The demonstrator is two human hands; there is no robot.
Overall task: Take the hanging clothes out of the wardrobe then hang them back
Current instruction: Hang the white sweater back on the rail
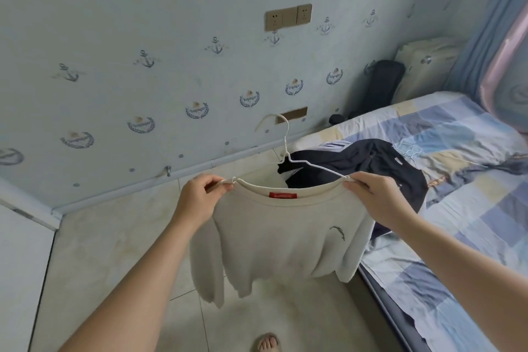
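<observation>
A cream sweatshirt is held up over the tiled floor, just beside the bed. Its left shoulder is pinched by the left hand and its right shoulder by the right hand, each at an end of the white wire hanger. The hanger is seated inside the neckline, so this garment is judged ready for hanging back. Farther off, a dark jacket is left lying crumpled on the bed, off any hanger, so at least one garment is judged outstanding. No wardrobe rail is shown; the return is not yet done.
</observation>
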